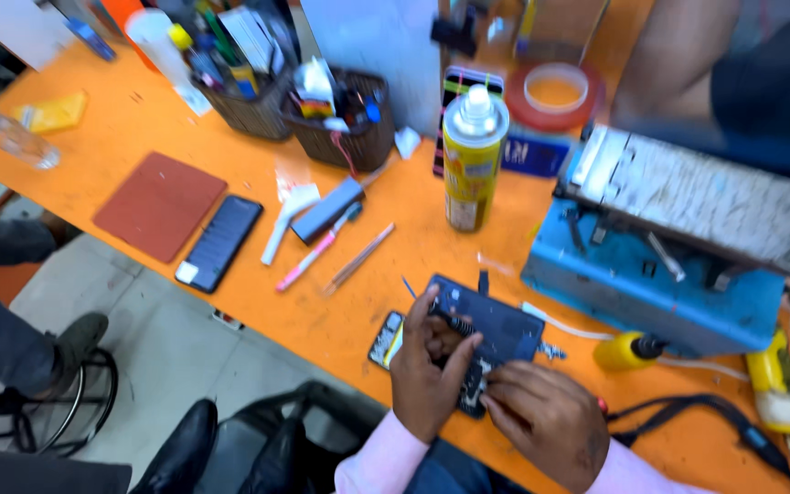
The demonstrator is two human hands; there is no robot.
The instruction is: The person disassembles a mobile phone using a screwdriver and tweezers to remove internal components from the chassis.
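Phone (496, 331), opened with its back off, lay at the near edge of an orange table (340, 302), its long axis running from the near edge up toward the far right. Both hands met over its near end. The left hand (427, 370) rested on the phone's left side, thumb and fingers curled loosely against the frame, steadying it. The right hand (541, 416) lay just beside it on the phone's lower right corner, fingers bent down and pinched onto the inner parts; whether they held a small tool could not be told. Both hands were about equally near, touching the phone. A small dark part (386, 340) lay just left of the left hand. Farther back stood a yellow can (471, 160), and toward the table's right end sat a blue machine (651, 274).
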